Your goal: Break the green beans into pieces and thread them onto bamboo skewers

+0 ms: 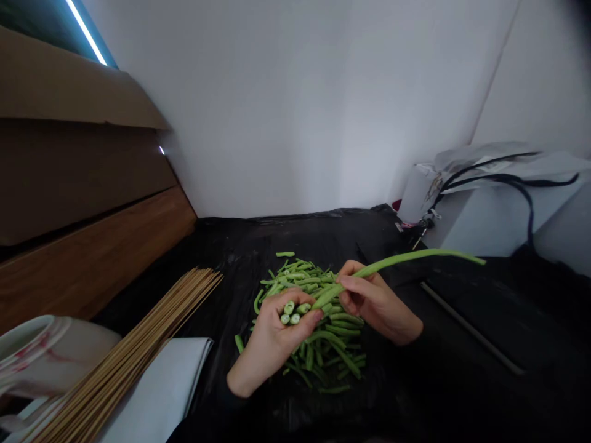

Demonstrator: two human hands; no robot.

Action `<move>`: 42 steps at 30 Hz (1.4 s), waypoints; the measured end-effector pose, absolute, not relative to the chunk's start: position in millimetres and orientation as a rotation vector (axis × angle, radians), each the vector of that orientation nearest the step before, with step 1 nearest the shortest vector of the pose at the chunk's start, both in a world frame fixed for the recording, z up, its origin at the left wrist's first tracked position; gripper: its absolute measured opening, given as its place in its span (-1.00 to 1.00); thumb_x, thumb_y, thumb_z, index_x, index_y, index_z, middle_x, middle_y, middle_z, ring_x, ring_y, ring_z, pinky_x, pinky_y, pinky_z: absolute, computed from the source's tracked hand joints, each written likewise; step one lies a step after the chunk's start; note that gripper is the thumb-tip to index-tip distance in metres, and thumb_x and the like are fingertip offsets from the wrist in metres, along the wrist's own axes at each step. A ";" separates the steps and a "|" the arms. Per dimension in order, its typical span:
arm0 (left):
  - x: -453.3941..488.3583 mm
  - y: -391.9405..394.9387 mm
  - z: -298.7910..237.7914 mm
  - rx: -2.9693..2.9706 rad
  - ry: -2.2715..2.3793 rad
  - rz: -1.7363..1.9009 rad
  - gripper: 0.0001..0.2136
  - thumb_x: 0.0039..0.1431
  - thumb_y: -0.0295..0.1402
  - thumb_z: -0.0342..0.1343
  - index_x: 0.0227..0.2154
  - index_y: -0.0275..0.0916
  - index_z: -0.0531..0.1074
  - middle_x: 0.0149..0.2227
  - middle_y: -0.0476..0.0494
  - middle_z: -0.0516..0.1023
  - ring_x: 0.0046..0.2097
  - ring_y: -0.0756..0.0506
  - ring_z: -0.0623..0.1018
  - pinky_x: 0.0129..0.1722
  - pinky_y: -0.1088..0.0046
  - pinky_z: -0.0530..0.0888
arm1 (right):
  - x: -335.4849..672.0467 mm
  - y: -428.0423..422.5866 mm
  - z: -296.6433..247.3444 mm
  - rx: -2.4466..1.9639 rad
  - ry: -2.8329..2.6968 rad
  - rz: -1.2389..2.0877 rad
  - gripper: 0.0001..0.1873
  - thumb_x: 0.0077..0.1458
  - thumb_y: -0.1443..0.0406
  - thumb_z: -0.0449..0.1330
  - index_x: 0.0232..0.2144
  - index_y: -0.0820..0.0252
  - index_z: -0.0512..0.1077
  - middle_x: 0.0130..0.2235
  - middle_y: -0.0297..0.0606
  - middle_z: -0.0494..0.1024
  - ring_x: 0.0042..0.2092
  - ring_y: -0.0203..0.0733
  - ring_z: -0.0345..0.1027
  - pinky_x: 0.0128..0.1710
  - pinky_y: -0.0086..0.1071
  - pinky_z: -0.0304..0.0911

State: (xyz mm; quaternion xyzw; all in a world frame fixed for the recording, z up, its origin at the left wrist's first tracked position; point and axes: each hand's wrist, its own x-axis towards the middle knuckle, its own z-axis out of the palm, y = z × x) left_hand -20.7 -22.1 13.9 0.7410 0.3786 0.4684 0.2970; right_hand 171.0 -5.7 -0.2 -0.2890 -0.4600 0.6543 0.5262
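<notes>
Several short green bean pieces [290, 312] are bunched in my left hand [272, 344], their cut ends facing me. My right hand [369, 301] pinches a long green bean [406, 257] that stretches out to the right and bends slightly down at its tip. The near end of that long bean meets the thumb of my left hand. Both hands hover over a heap of broken green bean pieces [339, 354] on the black plastic sheet [240, 246]. My hands hide part of the heap.
At the left lie a bundle of thin wooden sticks [152, 338], a folded white sheet [161, 387] and a white mug-like container [60, 351]. A dark flat object [498, 320] is at right, before a white box with black straps [489, 209]. A white wall [295, 111] stands behind.
</notes>
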 end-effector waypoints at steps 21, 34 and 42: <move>-12.2 -20.5 -7.6 1.519 1.279 1.503 -0.83 0.15 -0.25 0.12 -0.41 -0.26 0.42 -0.52 0.02 0.39 -0.47 0.03 0.35 -0.46 0.56 0.33 | 146.3 -12.1 -16.5 -0.668 -1.081 1.491 -0.81 0.15 0.17 0.21 -0.38 0.16 0.35 -0.52 -0.44 0.43 -0.59 -0.43 0.23 -0.63 -0.53 0.05; -22.1 -6.0 -15.6 1.184 1.074 1.541 -0.72 0.05 -0.14 0.26 -0.42 -0.28 0.43 -0.58 0.09 0.33 -0.56 0.11 0.22 -0.56 0.64 0.21 | 147.4 -12.0 -19.5 -0.799 -1.169 1.410 -0.83 0.13 0.18 0.23 -0.33 0.15 0.39 -0.53 -0.45 0.44 -0.57 -0.41 0.23 -0.60 -0.52 0.07; -19.5 -6.5 -13.1 1.044 1.050 1.636 -0.73 0.00 -0.18 0.31 -0.42 -0.30 0.46 -0.57 0.08 0.39 -0.56 0.12 0.24 -0.56 0.64 0.23 | 153.8 -8.4 -15.5 -0.798 -1.159 1.406 -0.82 0.08 0.19 0.27 -0.35 0.17 0.45 -0.56 -0.42 0.47 -0.57 -0.41 0.24 -0.57 -0.51 0.11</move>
